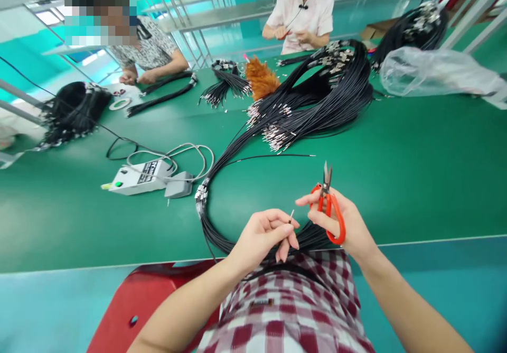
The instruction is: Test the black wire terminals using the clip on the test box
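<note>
The person wears a short-sleeved shirt of red, white and dark checked cloth [285, 305], its plaid squares running across the chest and belly at the bottom of the view. A small dark label or tab sits on the shirt front, below and between the two grips. Both forearms are bare from the elbow down. The left grip [263, 237] and the right grip [340, 221] carry no gloves, rings, watch or bands that can be seen.
</note>
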`<state>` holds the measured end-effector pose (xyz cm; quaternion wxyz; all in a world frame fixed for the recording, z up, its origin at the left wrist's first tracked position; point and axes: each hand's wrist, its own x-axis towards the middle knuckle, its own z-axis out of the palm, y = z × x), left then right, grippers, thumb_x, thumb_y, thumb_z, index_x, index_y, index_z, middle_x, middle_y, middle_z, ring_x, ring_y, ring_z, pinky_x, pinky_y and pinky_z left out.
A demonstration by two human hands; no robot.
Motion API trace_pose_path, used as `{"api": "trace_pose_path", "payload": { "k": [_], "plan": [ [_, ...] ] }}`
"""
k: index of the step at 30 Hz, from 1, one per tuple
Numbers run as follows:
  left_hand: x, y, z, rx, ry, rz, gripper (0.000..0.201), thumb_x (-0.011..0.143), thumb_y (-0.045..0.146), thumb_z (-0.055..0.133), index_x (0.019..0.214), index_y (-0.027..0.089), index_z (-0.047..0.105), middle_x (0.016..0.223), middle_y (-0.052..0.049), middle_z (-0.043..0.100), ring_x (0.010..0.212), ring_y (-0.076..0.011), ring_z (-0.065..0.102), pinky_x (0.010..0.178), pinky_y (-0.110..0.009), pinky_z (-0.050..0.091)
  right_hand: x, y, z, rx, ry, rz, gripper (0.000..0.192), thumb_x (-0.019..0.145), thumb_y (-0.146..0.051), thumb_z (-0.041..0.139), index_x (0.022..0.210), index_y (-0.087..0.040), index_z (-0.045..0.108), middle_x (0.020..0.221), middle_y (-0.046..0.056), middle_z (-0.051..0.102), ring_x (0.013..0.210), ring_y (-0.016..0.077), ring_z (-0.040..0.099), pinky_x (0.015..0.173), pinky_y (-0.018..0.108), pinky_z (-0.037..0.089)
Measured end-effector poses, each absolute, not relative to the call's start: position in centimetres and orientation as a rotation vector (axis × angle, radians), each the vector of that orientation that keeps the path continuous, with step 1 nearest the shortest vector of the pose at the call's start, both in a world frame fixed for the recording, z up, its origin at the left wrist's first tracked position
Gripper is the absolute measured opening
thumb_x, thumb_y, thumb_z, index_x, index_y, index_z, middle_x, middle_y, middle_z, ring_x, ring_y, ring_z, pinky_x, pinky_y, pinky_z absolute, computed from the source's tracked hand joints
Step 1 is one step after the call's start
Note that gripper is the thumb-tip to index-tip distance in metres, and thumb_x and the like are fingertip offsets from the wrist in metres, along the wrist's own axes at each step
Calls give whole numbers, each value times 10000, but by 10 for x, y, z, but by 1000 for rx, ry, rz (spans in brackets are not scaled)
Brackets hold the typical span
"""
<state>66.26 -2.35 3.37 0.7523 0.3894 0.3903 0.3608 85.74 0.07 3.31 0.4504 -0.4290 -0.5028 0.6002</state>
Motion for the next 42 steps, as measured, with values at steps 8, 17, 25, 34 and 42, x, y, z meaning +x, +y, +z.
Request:
{"api": "trace_pose_path", "payload": {
  "k": [8, 17, 25, 34, 42],
  "plan": [
    [659, -27, 27, 835, 963, 835, 362, 799, 430, 745, 907, 109, 618, 631, -53, 696, 364, -62, 497, 356, -159, 299, 828, 12, 35, -1040, -1180, 1571, 347, 680, -321, 859, 831, -215, 565, 752, -34, 638, 652, 115, 588, 670, 274, 511],
    [664, -32, 30, 1055, 1183, 1008, 232, 830, 347, 713, 831, 138, 612, 635, -27, 674, 575, -110, 607, 584, -215, 473, 832, 6, 18, -1019, -1050, 1606, 287, 743, -349, 818, 882, -207, 611, 762, -15, 633, 577, 98, 497, 573, 265, 436],
    [670, -38, 27, 1359, 1320, 1057, 80, 882, 236, 622, 834, 172, 628, 709, -19, 700, 634, -119, 659, 586, -196, 505, 826, -2, 7, -826, -839, 1797, 227, 758, -259, 812, 857, -206, 614, 698, -45, 536, 601, 88, 457, 585, 237, 382],
    [670, -43, 19, 1345, 1323, 1127, 89, 900, 252, 619, 859, 174, 624, 762, -36, 734, 681, -132, 694, 639, -212, 553, 812, -25, -19, -865, -832, 1686, 306, 751, -408, 808, 826, -212, 585, 720, -33, 525, 625, 112, 447, 612, 258, 396],
    [670, -42, 19, 1336, 1346, 1143, 109, 880, 280, 648, 845, 180, 621, 715, -22, 708, 639, -132, 673, 591, -211, 538, 813, -26, -15, -909, -805, 1619, 332, 718, -374, 838, 874, -222, 588, 743, -29, 559, 614, 112, 472, 595, 256, 418]
  ]
}}
